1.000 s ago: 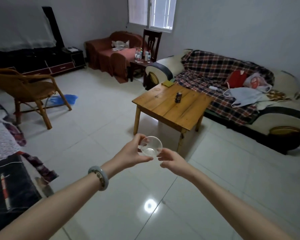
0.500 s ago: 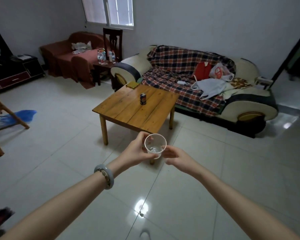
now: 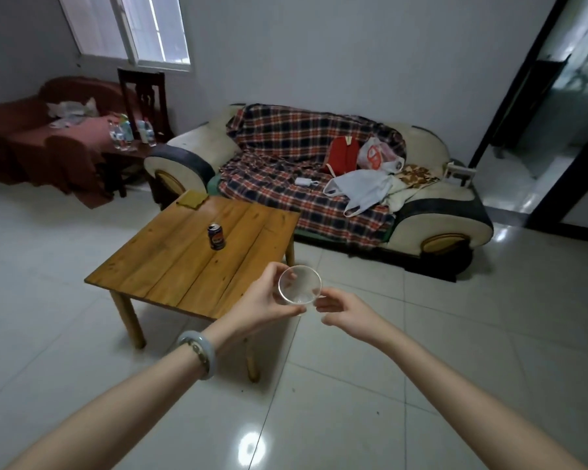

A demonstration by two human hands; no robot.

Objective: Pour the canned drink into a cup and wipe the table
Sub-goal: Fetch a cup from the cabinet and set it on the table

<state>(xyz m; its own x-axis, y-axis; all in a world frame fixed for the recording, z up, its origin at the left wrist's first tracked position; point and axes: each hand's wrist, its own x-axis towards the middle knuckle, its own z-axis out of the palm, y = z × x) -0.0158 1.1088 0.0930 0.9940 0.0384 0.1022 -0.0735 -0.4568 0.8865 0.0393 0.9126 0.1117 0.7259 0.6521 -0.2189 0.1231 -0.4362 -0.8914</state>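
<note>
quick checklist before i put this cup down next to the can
1. Cup secured: the left hand grips it. The right hand is at its side, hold unclear. Ok.
2. Cup empty: it is clear, with glare in its bottom. Cannot tell.
3. Cup over the table: it shows beyond the table's right edge. Not ok.
4. Landing spot: bare wood on the near side of the can. Ok.
5. Can steady: upright, mid-table, neither hand on it. Ok.
6. Wiping cloth ready: a yellow folded thing lies on the far corner. Whether it is a cloth, cannot tell.
</note>
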